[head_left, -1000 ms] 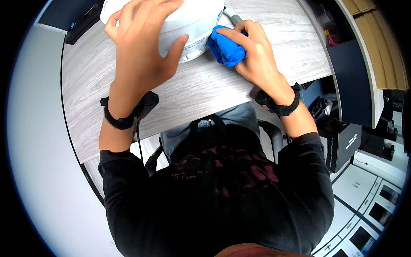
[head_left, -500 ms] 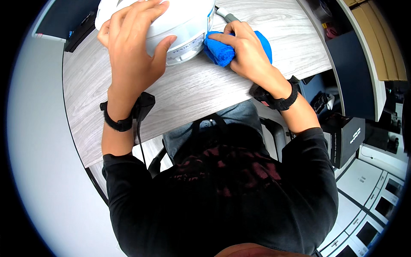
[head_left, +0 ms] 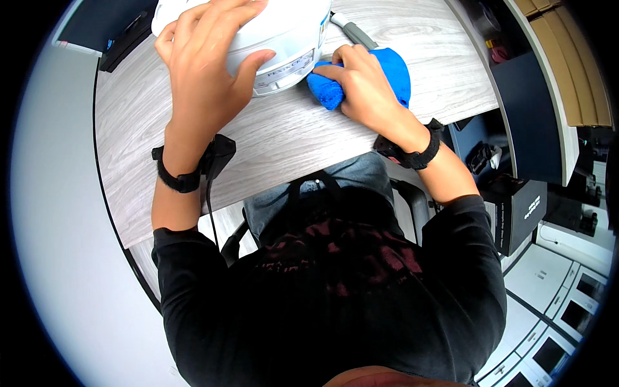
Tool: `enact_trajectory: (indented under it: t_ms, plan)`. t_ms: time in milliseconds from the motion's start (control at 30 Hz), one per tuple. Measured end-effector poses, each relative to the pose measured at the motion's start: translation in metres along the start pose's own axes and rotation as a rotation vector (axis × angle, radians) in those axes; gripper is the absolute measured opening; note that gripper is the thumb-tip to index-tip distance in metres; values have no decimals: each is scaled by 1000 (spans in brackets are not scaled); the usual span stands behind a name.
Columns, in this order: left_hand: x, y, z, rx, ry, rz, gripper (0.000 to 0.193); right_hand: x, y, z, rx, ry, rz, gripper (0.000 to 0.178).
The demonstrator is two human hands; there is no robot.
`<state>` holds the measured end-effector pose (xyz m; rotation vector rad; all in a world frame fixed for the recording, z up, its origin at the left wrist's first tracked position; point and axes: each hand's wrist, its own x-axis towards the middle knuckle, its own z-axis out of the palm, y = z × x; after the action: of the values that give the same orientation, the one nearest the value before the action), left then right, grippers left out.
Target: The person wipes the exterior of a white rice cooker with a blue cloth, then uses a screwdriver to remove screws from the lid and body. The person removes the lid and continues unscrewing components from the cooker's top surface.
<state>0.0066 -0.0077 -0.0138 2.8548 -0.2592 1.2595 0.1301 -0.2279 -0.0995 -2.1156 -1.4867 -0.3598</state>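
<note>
A white rounded appliance with a grey label strip on its near side stands at the far edge of the view, its top cut off. My left hand rests on its left part, thumb and fingers spread apart. Just right of the appliance, my right hand grips a bunched blue cloth; one wad of it sticks out left of my fingers, close to the appliance's lower side. Behind the cloth lies a grey and white handle-like piece, whose kind I cannot make out.
The light wood-grain desk ends in front of my lap. A dark panel and black bar stand at the far left. To the right are a shelf unit, brown cartons and a black box. Black straps circle both wrists.
My right hand has drawn the blue cloth slightly toward me, away from the appliance. The appliance and my left hand have shifted a little to the right in the picture.
</note>
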Motion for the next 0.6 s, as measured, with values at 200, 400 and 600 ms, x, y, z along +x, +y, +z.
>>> enact_trajectory:
  t_ms: [200, 400, 600]
  plan:
    - [-2, -1, 2, -18, 18, -4, 52, 1, -8, 1, 35, 38, -25, 41]
    - [-4, -3, 5, -36, 25, 6, 53, 4, -30, 11, 87, 31, -82, 40]
    - [8, 14, -10, -132, 12, -70, 55, 2, -34, 2, 161, 5, -94, 45]
